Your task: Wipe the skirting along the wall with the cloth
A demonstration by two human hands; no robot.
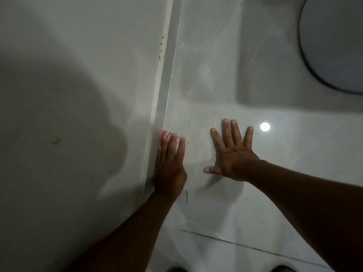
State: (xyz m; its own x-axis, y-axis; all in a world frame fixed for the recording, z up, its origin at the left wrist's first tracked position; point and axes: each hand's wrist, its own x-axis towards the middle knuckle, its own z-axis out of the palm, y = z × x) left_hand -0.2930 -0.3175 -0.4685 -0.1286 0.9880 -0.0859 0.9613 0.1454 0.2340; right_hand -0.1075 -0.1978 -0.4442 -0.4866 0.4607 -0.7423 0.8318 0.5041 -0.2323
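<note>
A pale skirting [166, 79] runs from the top centre down to the lower middle, between the grey wall [78, 75] on the left and the glossy floor tiles. My left hand [170, 165] presses a pink and white cloth [164, 134] against the skirting's lower stretch; the cloth shows only past and between my fingertips and looks blurred. My right hand [230, 154] lies flat on the floor to the right, fingers spread, holding nothing.
A round grey object with a dark rim [334, 46] sits at the top right, casting a shadow on the floor. Small dark specks [161, 50] mark the wall beside the skirting. A grout line [255, 249] crosses the floor near me. A ceiling light reflects [265, 126] on the tile.
</note>
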